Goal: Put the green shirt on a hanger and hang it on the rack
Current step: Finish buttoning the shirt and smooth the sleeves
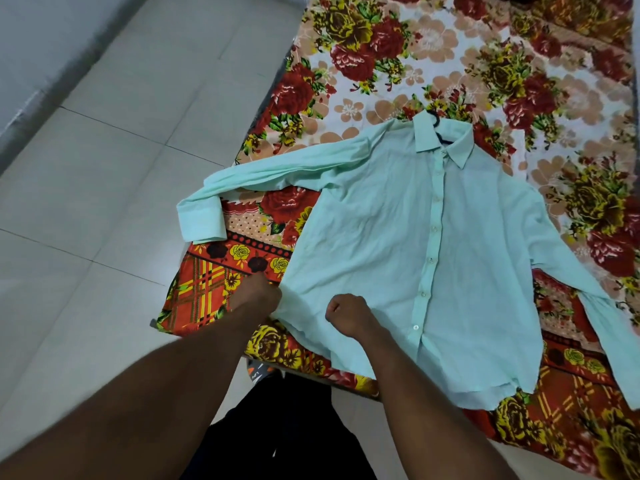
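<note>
My left hand [254,294] pinches the shirt [398,237] at its edge; my right hand [348,315] lies curled on it, grip unclear; hanger [438,131] in collar.

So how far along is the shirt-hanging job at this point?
Looks done: the black hanger already sits inside the collar of the green shirt, hook poking out. In hand: the left hand grips the hem and the right hand sits curled on the fabric, shirt flat on the floral sheet. Left: lifting it onto the rack, which isn't in view.
</note>
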